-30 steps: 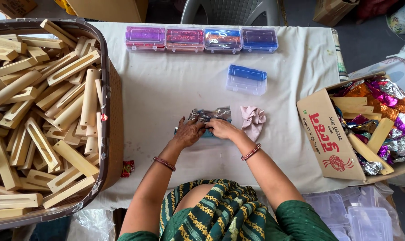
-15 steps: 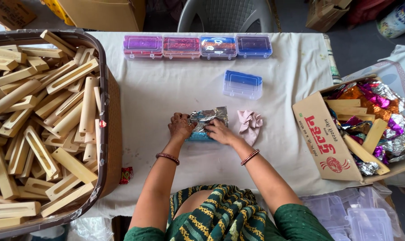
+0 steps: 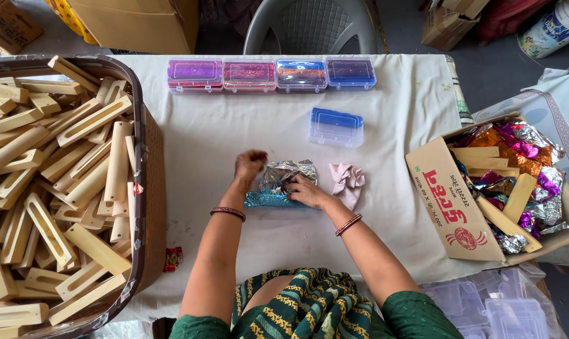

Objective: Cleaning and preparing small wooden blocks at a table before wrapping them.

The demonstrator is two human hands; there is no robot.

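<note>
Crosswise, foil-wrapped block (image 3: 283, 182) (long axis left-right) under right hand (image 3: 305, 191).

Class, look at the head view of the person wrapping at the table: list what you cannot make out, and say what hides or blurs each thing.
- What lies inside the silver foil: head view, covered by the foil and the right hand.
- Left hand: head view, motion-blurred, so its grip is unclear.
- Basket of wooden pieces: head view, cut off by the left edge.
- Clear plastic boxes: head view, cut off at the bottom right corner.
</note>
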